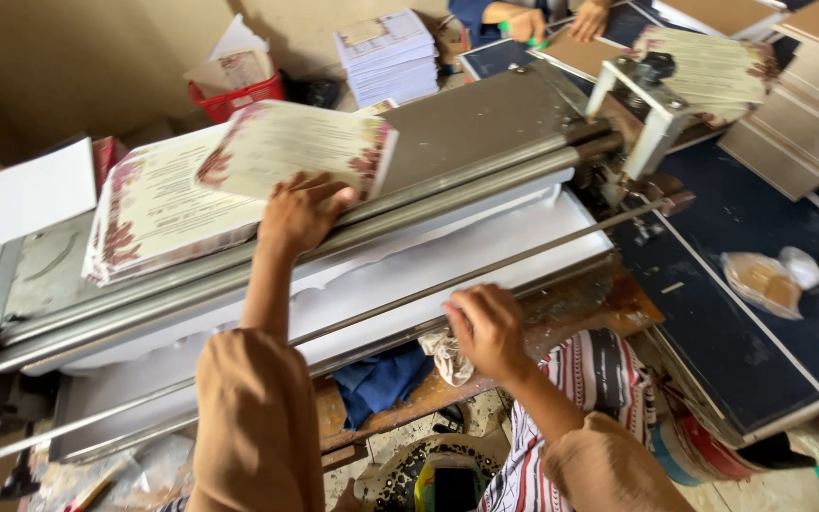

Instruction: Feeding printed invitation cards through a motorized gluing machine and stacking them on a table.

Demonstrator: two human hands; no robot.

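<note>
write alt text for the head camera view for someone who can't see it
Seen from above, a person's left hand holds a floral-bordered printed card over a long metal roller machine, while the right hand rests on a crumpled cloth at its front edge. A stack of matching cards lies at left.

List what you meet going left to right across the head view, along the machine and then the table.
White blank sheet → stack of floral-bordered printed cards → left hand lifting a printed card → right hand on a crumpled cloth → white metal bracket → plastic bag of food.
</note>
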